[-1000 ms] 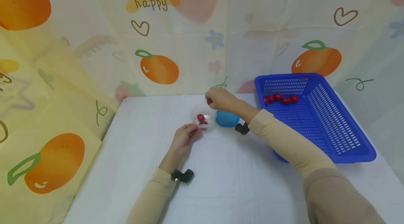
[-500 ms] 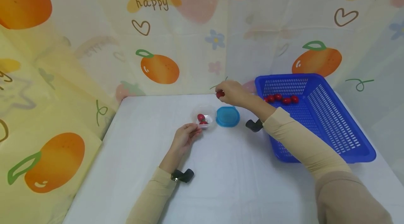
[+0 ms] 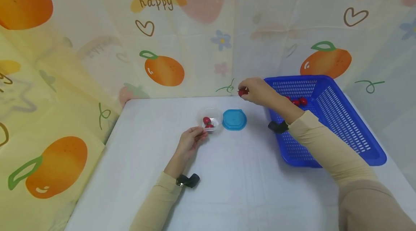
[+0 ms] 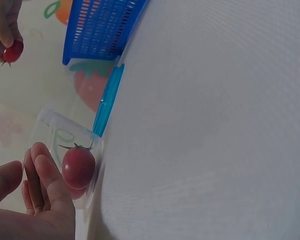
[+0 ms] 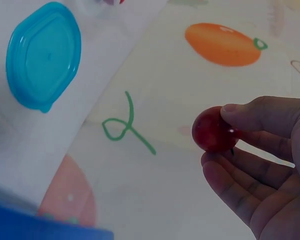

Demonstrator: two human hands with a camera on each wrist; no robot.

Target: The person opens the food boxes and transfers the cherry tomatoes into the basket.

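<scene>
My right hand (image 3: 258, 92) pinches a red cherry tomato (image 5: 213, 131) between thumb and fingers, held up near the basket's back left corner. Its green stem end shows in the left wrist view. A small clear plastic container (image 3: 209, 113) stands on the table, with two cherry tomatoes (image 4: 79, 168) inside. My left hand (image 3: 191, 140) rests against the container's near side. In the left wrist view the fingers (image 4: 52, 180) lie along its wall, with the thumb standing apart from them. A blue lid (image 3: 234, 119) lies flat just right of the container.
A blue slotted basket (image 3: 354, 126) stands at the table's right, partly covered by my right arm. Several cherry tomatoes (image 3: 303, 101) lie near its back left. A fruit-print cloth (image 3: 198, 50) hangs behind the white table (image 3: 240, 180).
My right hand has moved right and up with its cherry tomato, from beside the container toward the basket, uncovering the blue lid. My left hand has stayed in place.
</scene>
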